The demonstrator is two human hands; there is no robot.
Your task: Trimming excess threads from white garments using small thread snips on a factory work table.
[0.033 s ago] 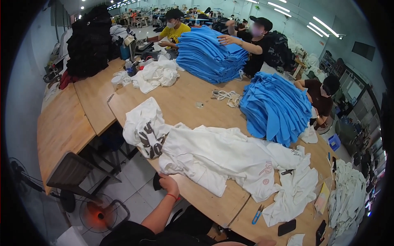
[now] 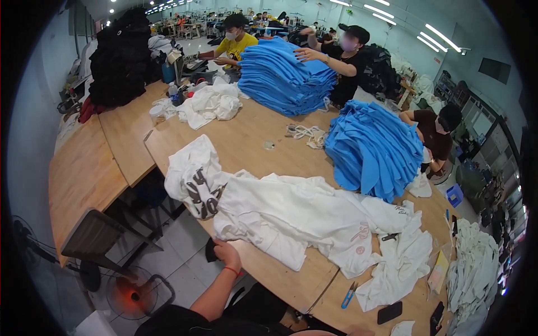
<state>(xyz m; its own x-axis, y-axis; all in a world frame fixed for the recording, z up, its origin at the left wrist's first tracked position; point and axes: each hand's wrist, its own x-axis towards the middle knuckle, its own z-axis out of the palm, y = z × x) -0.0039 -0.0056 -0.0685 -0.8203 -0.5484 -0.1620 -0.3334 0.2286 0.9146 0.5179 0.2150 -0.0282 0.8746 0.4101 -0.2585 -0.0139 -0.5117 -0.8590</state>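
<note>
While left grip (image 2: pixel 228 256) rests, white cloth (image 2: pixel 288 204) lies just beyond.

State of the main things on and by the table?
Left hand: at edge of table, grip unclear
White garments: spread, rumpled
White bundle: crumpled
Far blue stack: layered
Near blue stack: layered, drooping
Cord: loosely bunched
Snips: lying flat, blades unclear
Phone: flat, dark
Fan: apparently spinning
</note>
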